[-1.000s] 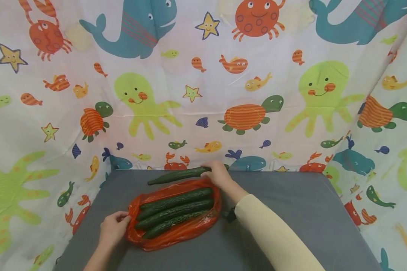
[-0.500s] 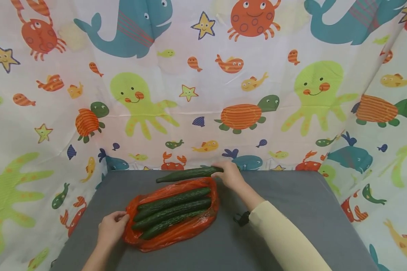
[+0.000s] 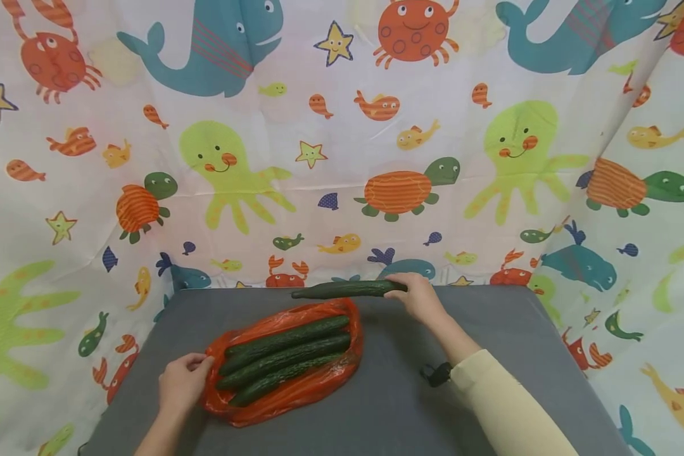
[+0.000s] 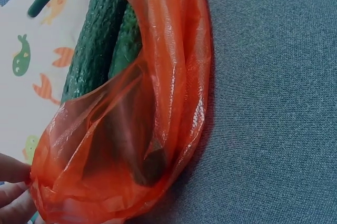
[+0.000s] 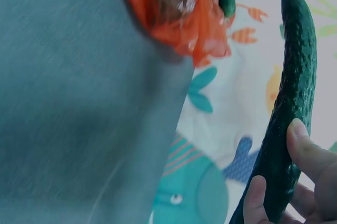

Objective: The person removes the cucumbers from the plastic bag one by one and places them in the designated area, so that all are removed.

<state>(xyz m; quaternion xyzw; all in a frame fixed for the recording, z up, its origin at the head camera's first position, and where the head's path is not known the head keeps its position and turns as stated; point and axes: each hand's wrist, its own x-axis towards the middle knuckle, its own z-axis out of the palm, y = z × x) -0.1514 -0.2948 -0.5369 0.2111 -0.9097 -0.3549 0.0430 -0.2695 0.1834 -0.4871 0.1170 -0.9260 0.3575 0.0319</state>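
An orange-red plastic bag (image 3: 296,398) lies on the table with its mouth spread, and three dark green cucumbers (image 3: 285,350) rest side by side in it. My left hand (image 3: 182,382) pinches the bag's left edge; in the left wrist view its fingertips (image 4: 15,169) meet the thin plastic. Beyond the bag, my right hand (image 3: 418,297) grips another cucumber (image 3: 342,289) by its right end. That cucumber points left, nearly level, above the bag's far rim. The right wrist view shows the thumb and fingers wrapped round its lower part (image 5: 289,108).
The grey table (image 3: 399,392) ends at a white curtain (image 3: 330,240) printed with sea animals, which also rises at both sides. A black wrist strap piece (image 3: 436,374) hangs by the right sleeve (image 3: 507,399).
My right hand has moved to the right with its cucumber, which has swung closer to level. The left hand stays at the bag's edge, and the head view has shifted slightly.
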